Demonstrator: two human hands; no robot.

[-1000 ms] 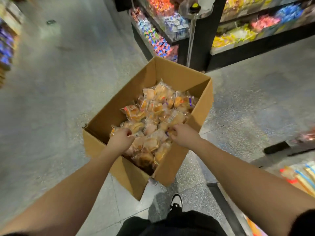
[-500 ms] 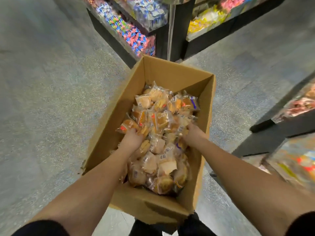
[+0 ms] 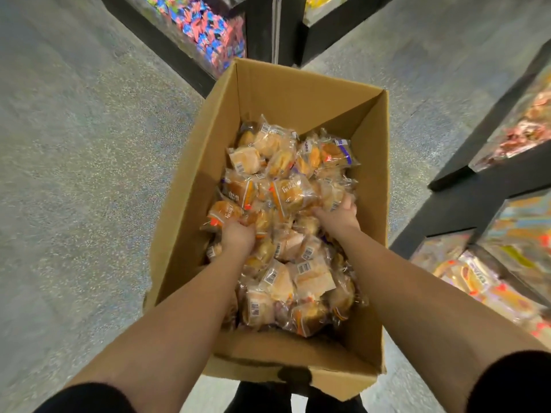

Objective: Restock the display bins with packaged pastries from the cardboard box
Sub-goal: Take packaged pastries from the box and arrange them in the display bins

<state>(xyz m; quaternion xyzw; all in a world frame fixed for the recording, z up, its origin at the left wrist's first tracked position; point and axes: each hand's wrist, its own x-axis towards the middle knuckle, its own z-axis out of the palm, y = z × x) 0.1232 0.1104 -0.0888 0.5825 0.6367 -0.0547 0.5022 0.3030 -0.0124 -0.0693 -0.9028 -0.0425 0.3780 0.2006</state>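
An open cardboard box [image 3: 301, 93] stands on the floor straight below me, filled with several clear-wrapped golden pastries [image 3: 286, 192]. Both my hands are deep in the pile. My left hand [image 3: 238, 236] digs into the packets at the left middle of the box, its fingers curled round pastries. At the right side my right hand [image 3: 340, 217] has its fingers buried under a heap of packets and gripping them. The fingertips of both hands are hidden by the wrappers.
A black display stand with bins of blue and pink sweets [image 3: 208, 28] rises behind the box. On the right stand black-framed display bins [image 3: 507, 263] with packaged goods. Speckled grey floor [image 3: 74, 174] spreads to the left.
The view has come closer over the box. Both hands have pushed further forward and deeper into the pastry pile.
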